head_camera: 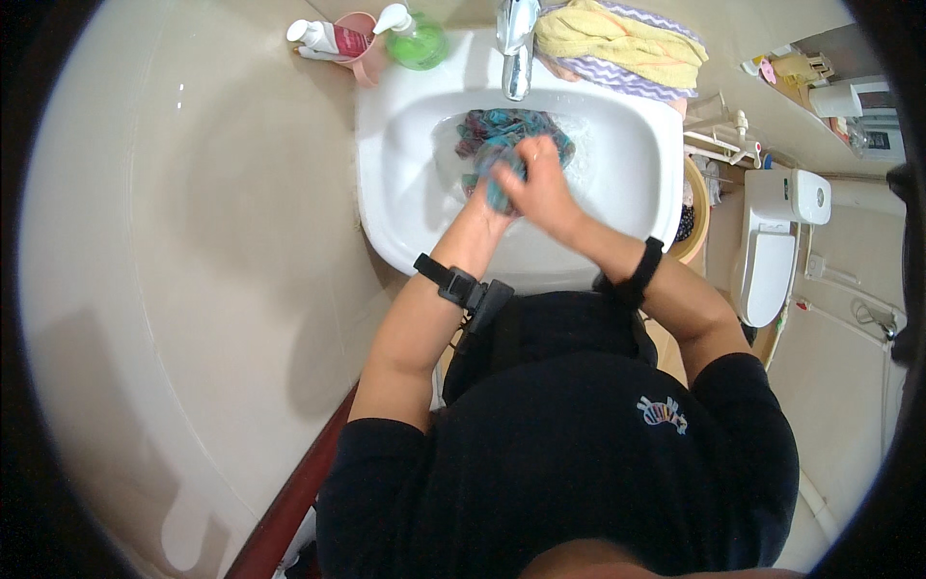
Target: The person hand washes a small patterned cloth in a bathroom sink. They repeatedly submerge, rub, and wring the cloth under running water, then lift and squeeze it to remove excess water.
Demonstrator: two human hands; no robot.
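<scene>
A wet, teal and dark red patterned cloth (510, 127) lies bunched in the white washbasin (615, 181), partly in shallow water. One bunched part of it is raised between my two hands near the front of the bowl. My left hand (486, 206) holds this part from below, its fingers mostly hidden by the fabric. From the right, my right hand (544, 181) grips the same part, thumb towards the left. Both hands are slightly blurred. Above the bowl's back edge stands a chrome faucet (516, 54).
A green soap pump bottle (417, 43) and a pink cup (362, 54) with a tube stand at the basin's back left. Folded yellow and purple towels (622, 47) lie back right. A yellow tub (696, 210) and a toilet (770, 268) are on the right; a tiled wall (231, 181) borders the left.
</scene>
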